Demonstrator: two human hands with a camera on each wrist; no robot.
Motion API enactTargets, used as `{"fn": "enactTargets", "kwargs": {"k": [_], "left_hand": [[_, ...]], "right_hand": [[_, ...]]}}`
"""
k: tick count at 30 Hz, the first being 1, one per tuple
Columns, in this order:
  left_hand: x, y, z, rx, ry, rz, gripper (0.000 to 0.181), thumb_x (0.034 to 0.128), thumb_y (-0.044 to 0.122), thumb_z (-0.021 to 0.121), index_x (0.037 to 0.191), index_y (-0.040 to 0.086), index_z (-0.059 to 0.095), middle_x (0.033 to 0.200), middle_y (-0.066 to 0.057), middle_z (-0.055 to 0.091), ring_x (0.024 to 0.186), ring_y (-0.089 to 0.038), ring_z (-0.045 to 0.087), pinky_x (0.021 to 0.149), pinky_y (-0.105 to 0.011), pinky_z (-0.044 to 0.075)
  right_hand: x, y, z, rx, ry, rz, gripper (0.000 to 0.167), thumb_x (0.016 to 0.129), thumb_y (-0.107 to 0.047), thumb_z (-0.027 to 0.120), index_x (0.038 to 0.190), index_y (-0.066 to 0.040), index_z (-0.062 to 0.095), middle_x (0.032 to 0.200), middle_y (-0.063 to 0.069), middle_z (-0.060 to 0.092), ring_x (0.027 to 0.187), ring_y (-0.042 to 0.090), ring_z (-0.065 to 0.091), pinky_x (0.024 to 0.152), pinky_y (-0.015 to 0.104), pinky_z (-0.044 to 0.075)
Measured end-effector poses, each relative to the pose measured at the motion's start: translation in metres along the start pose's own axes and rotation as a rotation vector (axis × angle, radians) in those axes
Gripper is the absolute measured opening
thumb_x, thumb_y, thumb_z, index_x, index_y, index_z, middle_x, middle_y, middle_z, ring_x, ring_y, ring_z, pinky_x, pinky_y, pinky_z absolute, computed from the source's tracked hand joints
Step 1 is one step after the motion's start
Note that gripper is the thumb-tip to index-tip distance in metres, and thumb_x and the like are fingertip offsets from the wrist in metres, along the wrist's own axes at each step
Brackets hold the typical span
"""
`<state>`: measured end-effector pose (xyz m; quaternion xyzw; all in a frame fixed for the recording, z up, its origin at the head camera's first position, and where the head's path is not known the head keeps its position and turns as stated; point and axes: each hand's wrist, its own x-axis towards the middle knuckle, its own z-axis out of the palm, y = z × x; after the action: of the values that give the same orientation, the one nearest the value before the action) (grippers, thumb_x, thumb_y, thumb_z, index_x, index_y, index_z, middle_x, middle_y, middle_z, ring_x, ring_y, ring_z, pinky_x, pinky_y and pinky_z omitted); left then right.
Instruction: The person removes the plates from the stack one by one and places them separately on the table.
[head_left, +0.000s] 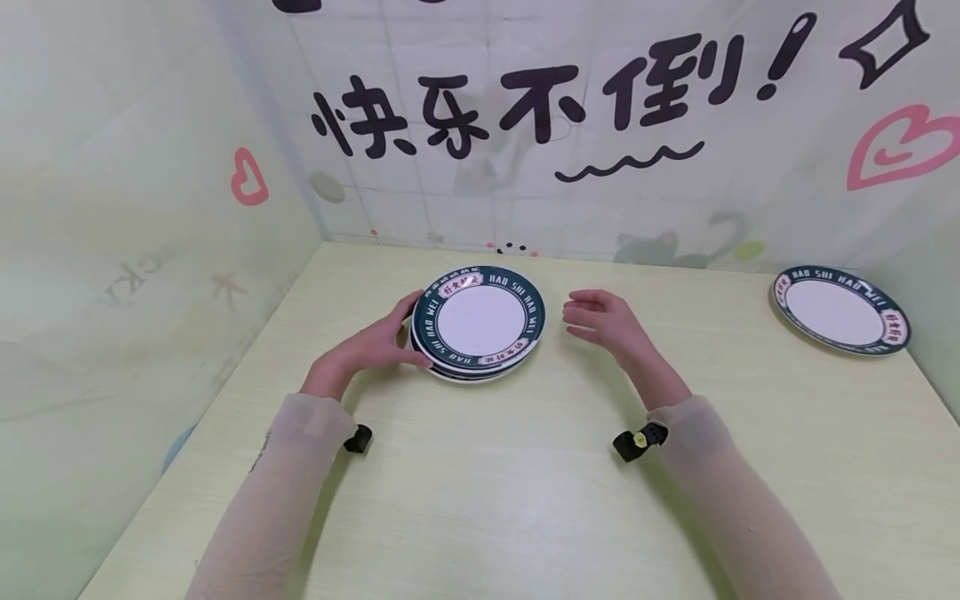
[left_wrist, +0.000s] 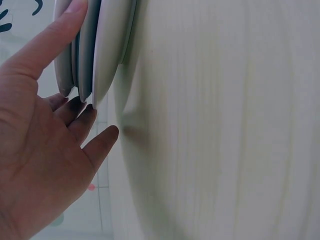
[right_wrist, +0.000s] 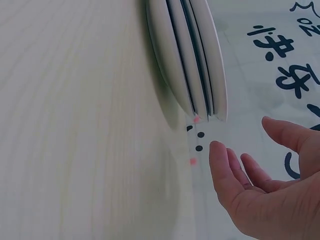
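A stack of several round plates, white with dark green lettered rims, stands on the table in the head view. My left hand curves round the stack's left side, thumb at the near rim and fingers at the far side. The left wrist view shows the thumb against the plates and fingertips touching their edges, with the little finger apart. My right hand hovers just right of the stack, fingers loosely bent and holding nothing. A gap separates its fingers from the plate edges in the right wrist view.
A single matching plate lies at the table's far right, close to the right wall. The pale wooden table is bounded by a printed back wall and a left wall. Each wrist wears a small black device.
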<state>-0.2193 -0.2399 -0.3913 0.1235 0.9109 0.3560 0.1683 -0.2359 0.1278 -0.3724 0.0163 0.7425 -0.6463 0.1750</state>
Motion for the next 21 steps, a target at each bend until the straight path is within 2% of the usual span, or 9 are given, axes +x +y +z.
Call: {"fn": "enactTargets", "kwargs": {"k": [7,14,21], "left_hand": [[0.000,0.000,-0.001,-0.003,-0.005,0.009,0.122,0.0774,0.036,0.086,0.161,0.023,-0.002,0.169,-0.014,0.008,0.156,-0.037,0.006,0.126,-0.058,0.012],[0.001,0.001,-0.001,-0.004,-0.006,0.007,0.122,0.0774,0.035,0.086,0.161,0.022,-0.002,0.169,-0.014,0.008,0.156,-0.036,0.006,0.126,-0.058,0.012],[0.001,0.000,0.000,-0.002,-0.004,-0.005,0.123,0.0770,0.035,0.086,0.161,0.022,-0.002,0.169,-0.014,0.007,0.156,-0.036,0.006,0.126,-0.058,0.012]], "right_hand": [[0.004,0.002,0.011,0.001,-0.014,0.020,0.055,0.100,-0.014,0.060,0.149,0.000,0.039,0.144,0.023,0.051,0.131,0.034,0.055,0.107,0.040,0.050],[0.008,0.002,0.025,-0.018,-0.022,0.010,0.051,0.098,-0.011,0.061,0.145,0.001,0.043,0.137,0.023,0.055,0.114,0.027,0.065,0.097,0.035,0.056],[0.017,0.003,0.037,-0.074,0.058,0.045,0.052,0.095,-0.012,0.067,0.143,-0.004,0.048,0.129,0.017,0.057,0.102,0.022,0.065,0.085,0.028,0.061]]}}
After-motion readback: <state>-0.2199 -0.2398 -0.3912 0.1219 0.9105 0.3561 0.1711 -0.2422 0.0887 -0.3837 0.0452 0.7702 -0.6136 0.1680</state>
